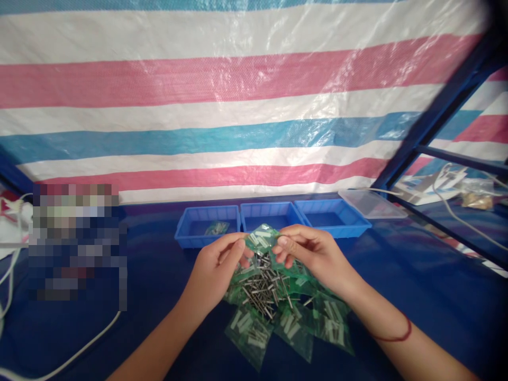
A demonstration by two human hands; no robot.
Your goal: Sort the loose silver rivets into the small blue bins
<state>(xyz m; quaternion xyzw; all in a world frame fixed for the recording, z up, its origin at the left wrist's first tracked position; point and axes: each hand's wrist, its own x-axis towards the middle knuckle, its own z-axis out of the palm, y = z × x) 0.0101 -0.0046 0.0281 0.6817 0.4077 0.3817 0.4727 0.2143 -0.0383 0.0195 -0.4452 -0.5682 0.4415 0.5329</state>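
Between my two hands I hold up a small clear green-tinted plastic bag (262, 238) with several white pieces inside. My left hand (216, 267) pinches its left corner between thumb and fingers. On the opposite corner, my right hand (313, 254) has the same kind of pinch. Beneath the hands lies a loose heap of thin metal pins, perhaps rivets (262, 291). Around the heap are several more green-tinted bags (250, 330), filled with white pieces and metal pins.
Three blue plastic bins stand in a row behind the hands: a left bin (186, 233) holding a bag, a middle bin (273, 207) and a right bin (349, 230). A clear lid (373, 203) lies at the right. White cable (91, 338) runs along the left.
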